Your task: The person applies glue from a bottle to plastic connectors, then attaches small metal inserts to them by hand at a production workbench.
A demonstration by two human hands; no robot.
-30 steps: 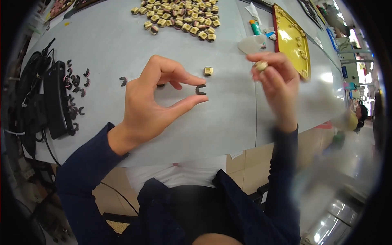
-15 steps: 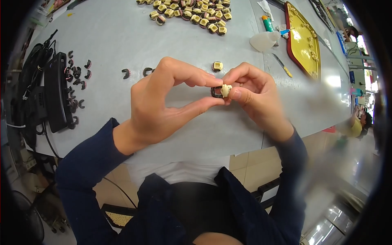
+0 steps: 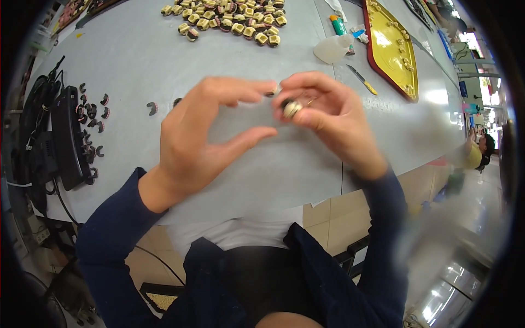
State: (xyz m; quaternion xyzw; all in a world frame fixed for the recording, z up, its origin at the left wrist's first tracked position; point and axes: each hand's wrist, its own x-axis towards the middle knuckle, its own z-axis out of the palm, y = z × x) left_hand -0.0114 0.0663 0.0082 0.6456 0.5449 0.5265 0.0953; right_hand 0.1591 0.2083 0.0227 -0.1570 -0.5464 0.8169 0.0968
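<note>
My right hand (image 3: 333, 117) pinches a small cream and black moulded piece (image 3: 292, 109) between thumb and fingers above the grey table. To its left, my left hand (image 3: 191, 136) is held with thumb and fingers wide apart, and nothing is in it. Another small cream piece (image 3: 270, 93) is partly hidden behind my left fingertips. A dark U-shaped piece (image 3: 152, 107) lies on the table left of my left hand. Close by, a second dark piece (image 3: 176, 101) is mostly covered by that hand.
At the far side lies a heap of cream and dark pieces (image 3: 229, 19). Several dark U-shaped pieces (image 3: 90, 112) lie beside a black box (image 3: 68, 136) with cables. Toward the right are a squeeze bottle (image 3: 332, 50), a yellow-handled knife (image 3: 363, 81) and a yellow tray (image 3: 389, 49).
My left fingers have come off the cream and black piece and moved left. The piece stays in my right hand, now turned and tilted. The whole view has shifted slightly.
</note>
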